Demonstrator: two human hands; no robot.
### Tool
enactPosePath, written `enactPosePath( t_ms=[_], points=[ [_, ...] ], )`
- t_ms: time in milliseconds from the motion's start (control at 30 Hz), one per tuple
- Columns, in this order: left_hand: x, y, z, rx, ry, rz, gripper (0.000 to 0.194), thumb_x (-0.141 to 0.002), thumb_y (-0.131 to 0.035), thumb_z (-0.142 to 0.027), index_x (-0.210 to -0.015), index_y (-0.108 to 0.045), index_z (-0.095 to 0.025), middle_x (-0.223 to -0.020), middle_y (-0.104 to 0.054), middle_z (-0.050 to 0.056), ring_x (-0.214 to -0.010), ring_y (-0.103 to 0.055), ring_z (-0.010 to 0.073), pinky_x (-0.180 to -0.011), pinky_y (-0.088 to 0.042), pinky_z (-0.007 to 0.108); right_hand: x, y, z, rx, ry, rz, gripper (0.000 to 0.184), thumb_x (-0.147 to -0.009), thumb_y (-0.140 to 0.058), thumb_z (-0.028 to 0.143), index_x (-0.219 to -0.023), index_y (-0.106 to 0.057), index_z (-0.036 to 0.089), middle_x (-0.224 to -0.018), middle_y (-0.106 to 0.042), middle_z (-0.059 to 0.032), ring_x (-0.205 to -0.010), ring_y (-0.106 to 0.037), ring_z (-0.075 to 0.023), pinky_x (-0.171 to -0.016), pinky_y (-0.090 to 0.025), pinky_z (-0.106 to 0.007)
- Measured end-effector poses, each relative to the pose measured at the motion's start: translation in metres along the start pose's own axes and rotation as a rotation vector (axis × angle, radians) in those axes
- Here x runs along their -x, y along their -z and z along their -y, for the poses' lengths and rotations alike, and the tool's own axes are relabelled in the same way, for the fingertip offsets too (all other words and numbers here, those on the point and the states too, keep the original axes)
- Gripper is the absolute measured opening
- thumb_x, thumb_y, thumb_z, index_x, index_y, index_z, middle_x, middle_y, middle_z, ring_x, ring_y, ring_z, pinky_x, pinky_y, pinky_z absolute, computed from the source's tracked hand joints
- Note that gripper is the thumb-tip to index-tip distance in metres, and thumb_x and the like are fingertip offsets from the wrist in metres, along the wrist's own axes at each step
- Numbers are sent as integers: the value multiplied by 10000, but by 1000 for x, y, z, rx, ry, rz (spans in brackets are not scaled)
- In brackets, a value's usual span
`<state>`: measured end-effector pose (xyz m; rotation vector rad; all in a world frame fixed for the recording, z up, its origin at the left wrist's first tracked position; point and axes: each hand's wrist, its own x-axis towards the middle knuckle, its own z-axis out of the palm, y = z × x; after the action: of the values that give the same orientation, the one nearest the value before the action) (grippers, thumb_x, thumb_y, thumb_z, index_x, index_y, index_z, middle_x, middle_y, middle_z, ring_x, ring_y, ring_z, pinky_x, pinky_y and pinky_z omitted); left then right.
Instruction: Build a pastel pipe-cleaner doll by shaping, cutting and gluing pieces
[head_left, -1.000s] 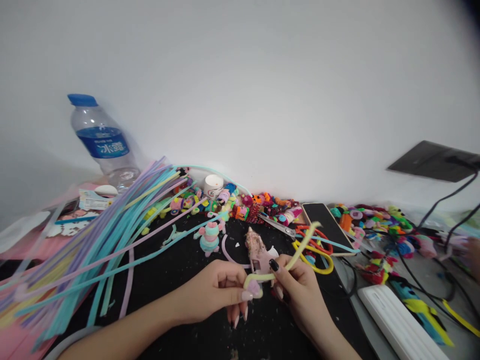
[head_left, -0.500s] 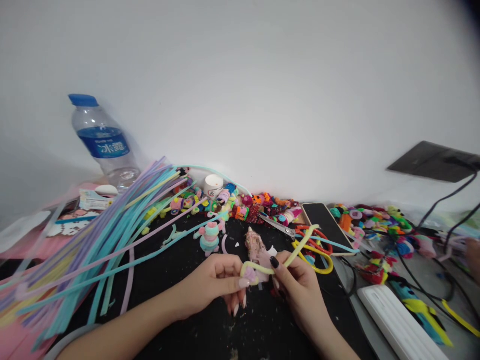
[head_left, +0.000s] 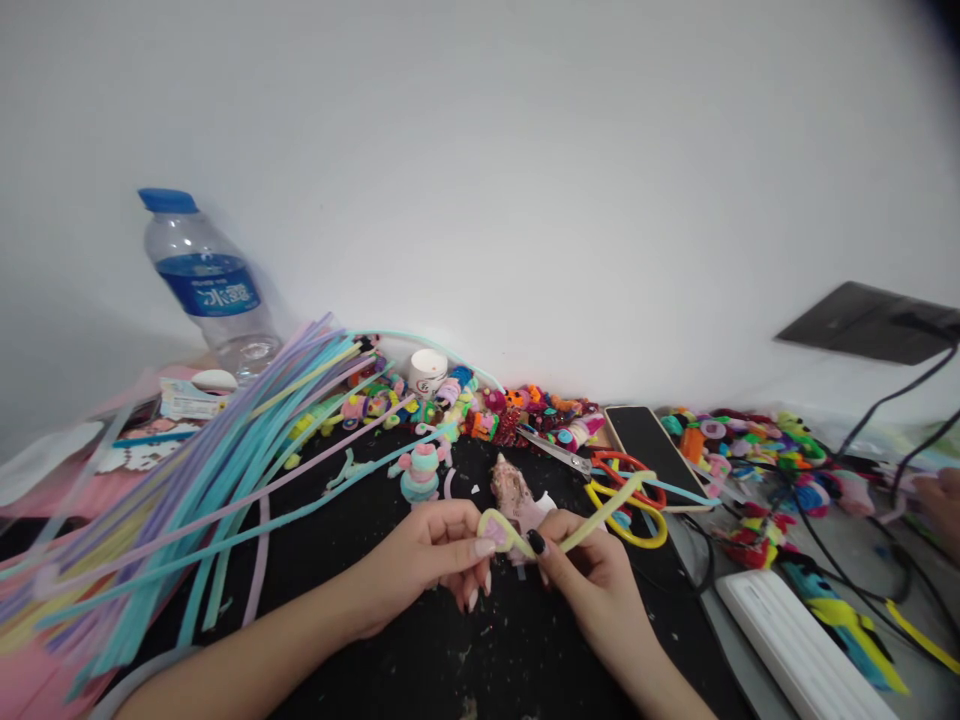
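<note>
A pale yellow pipe cleaner (head_left: 609, 513) runs between my hands above the black mat. Its left part bends in a loop around a small lilac coil. My left hand (head_left: 442, 550) pinches this loop and coil between thumb and fingers. My right hand (head_left: 581, 560) is closed on the yellow strand to the right of the loop, and the free end sticks out up and to the right. Just behind the hands lies a glue-stained pinkish piece (head_left: 517, 492), partly covered by them. A pink and mint pipe-cleaner figure (head_left: 420, 473) stands behind my left hand.
Pastel pipe cleaners (head_left: 217, 500) lie bundled at left beside a water bottle (head_left: 206, 280). Scissors (head_left: 630, 490) and a phone (head_left: 664, 455) are right of centre. Small figures (head_left: 525, 410) line the wall. A white power strip (head_left: 795, 640), cables and another person's hand (head_left: 941, 505) are at right.
My right hand has moved slightly left and closer to my left hand. The yellow pipe cleaner now curves in a rounder loop around the lilac coil. The other person's hand shows more.
</note>
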<state>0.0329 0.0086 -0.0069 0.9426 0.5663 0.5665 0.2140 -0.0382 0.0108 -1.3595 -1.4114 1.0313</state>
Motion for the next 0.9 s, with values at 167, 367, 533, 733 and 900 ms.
enactPosePath(
  t_ms=[167,367,533,733,900],
  points=[
    [-1,0,-1,-27,-1,-16,218,-773,-606,-319,-698,-533,-128,-595,-609,0,-446,-520,66,-465,-415,181,-1,-1,-2,38,-26,33,245,-781,-548,345,-608,-538,171,-547,-452,23,-510,-388,-118,-487,-293,-238],
    [-2,0,0,-110,-24,-30,224,-776,-600,-325,-697,-529,-127,-590,-623,6,-442,-537,73,-457,-411,178,-2,-3,-1,96,9,33,232,-780,-554,312,-596,-534,171,-555,-465,22,-527,-400,-119,-504,-315,-233],
    [-2,-1,-2,-157,-38,-64,237,-767,-602,-338,-695,-535,-122,-587,-626,10,-439,-537,76,-457,-409,182,-2,-3,-2,130,24,20,210,-781,-556,285,-607,-558,169,-561,-480,18,-537,-420,-123,-508,-326,-230],
    [-2,-4,-4,-168,-46,-98,244,-763,-604,-339,-660,-546,-125,-525,-594,-19,-438,-527,78,-460,-405,181,-1,-3,-3,72,-15,10,146,-786,-561,293,-712,-599,172,-604,-522,11,-534,-456,-125,-498,-350,-228],
    [-2,-4,-2,-173,-58,-99,246,-764,-599,-351,-669,-554,-128,-536,-599,-18,-435,-526,77,-463,-405,186,-2,-4,-3,72,4,12,155,-775,-584,283,-680,-624,168,-587,-543,5,-539,-472,-127,-517,-365,-232]
  ],
)
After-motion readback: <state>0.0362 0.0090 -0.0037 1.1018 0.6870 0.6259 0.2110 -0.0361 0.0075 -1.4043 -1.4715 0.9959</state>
